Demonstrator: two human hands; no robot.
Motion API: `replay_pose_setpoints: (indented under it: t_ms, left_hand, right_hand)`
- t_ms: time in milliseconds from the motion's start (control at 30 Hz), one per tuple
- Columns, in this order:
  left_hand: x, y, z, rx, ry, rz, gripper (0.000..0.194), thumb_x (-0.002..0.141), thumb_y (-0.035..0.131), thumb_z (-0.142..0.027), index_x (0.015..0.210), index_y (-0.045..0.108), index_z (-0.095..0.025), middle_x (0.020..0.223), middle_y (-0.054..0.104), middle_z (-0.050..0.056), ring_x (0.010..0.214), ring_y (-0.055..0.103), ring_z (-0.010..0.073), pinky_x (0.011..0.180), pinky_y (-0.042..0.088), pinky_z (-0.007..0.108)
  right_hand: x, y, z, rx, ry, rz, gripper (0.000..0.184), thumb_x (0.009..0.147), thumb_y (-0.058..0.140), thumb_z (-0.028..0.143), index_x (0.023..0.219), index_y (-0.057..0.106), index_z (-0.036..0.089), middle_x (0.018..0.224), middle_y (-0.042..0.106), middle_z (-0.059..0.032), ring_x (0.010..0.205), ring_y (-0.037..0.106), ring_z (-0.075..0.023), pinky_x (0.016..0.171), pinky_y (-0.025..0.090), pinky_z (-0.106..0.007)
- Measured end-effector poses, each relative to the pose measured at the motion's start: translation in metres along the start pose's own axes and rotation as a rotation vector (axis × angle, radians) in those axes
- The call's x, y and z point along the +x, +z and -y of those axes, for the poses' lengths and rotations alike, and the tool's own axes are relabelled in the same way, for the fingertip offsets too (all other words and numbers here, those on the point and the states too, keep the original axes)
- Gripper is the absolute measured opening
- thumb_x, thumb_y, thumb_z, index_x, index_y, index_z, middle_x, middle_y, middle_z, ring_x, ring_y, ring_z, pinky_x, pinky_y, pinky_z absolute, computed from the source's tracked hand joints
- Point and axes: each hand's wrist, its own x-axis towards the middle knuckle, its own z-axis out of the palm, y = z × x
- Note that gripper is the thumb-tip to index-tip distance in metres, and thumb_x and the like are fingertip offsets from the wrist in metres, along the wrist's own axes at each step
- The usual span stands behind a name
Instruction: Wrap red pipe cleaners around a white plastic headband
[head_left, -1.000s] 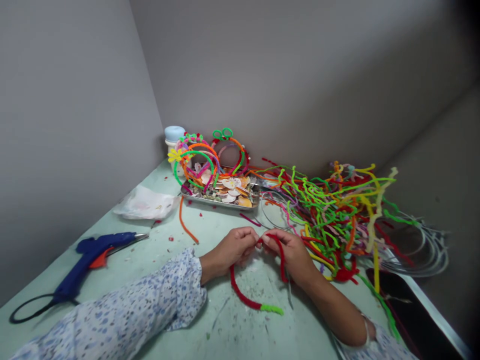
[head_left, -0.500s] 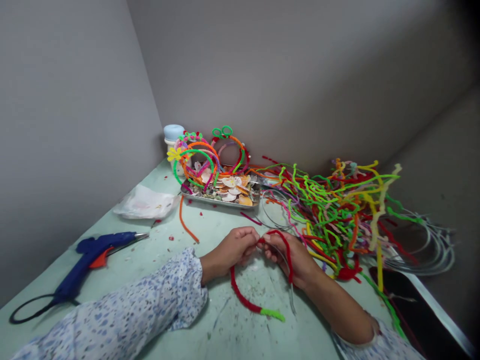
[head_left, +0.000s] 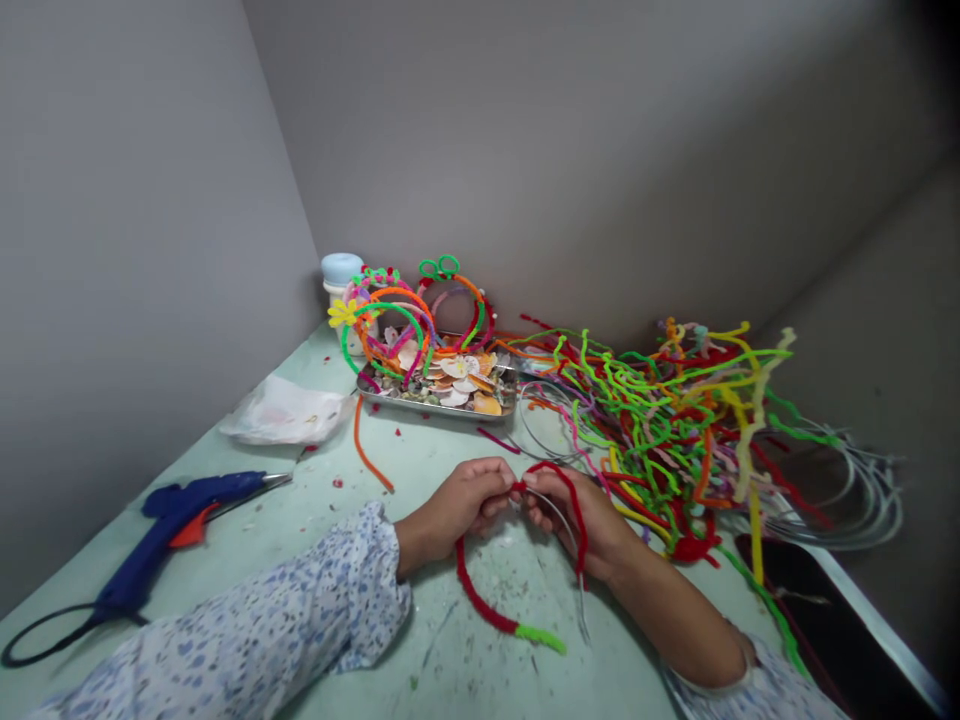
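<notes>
Both hands meet over the front middle of the table, fingertips almost touching. My left hand (head_left: pixel 469 505) is closed in a pinch on a red pipe cleaner (head_left: pixel 478 595), which curves down below it and ends in a green tip (head_left: pixel 541 637). My right hand (head_left: pixel 574 515) pinches the same red strand a little to the right. From there a red length loops over the back of the right hand. Beside it a thin grey wire (head_left: pixel 583 610) runs down from the fingers to the tabletop. The exact join between the fingertips is partly hidden.
Behind the hands a metal tray (head_left: pixel 435 410) of shells carries finished headbands (head_left: pixel 382 300). A heap of pipe cleaners (head_left: pixel 645 420) lies right, with coiled wire (head_left: pixel 862 500) and a dark phone-like slab (head_left: pixel 832 620). Left are a blue glue gun (head_left: pixel 157 550), a plastic bag (head_left: pixel 289 410) and a blue-lidded bottle (head_left: pixel 341 270).
The whole view has shifted slightly. Both hands keep their pinch on the red pipe cleaner, and the grey wire now shows a little apart from the red loop near the right fingers.
</notes>
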Motion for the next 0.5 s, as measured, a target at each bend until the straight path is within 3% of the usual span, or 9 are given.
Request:
replay_pose_setpoints:
  t_ms: [200, 500]
  left_hand:
    - [-0.0008, 0.0008, -0.0007, 0.011, 0.001, -0.017, 0.017, 0.079, 0.056, -0.030, 0.072, 0.049, -0.016, 0.051, 0.033, -0.008, 0.040, 0.022, 0.0039, 0.038, 0.014, 0.020]
    - [0.0007, -0.0033, 0.0026, -0.060, 0.038, 0.016, 0.021, 0.085, 0.043, -0.033, 0.070, 0.045, -0.017, 0.050, 0.037, -0.007, 0.036, 0.025, 0.0043, 0.038, 0.017, 0.021]
  right_hand:
    - [-0.0016, 0.0014, 0.0022, 0.009, 0.029, 0.015, 0.016, 0.069, 0.069, 0.029, 0.064, 0.063, 0.014, 0.057, 0.059, 0.0015, 0.047, 0.051, -0.0068, 0.043, 0.034, -0.017]
    - [0.0021, -0.0049, -0.0049, -0.055, -0.127, 0.057, 0.022, 0.079, 0.065, 0.040, 0.074, 0.065, 0.018, 0.067, 0.061, -0.0023, 0.054, 0.054, -0.0114, 0.048, 0.041, -0.022]
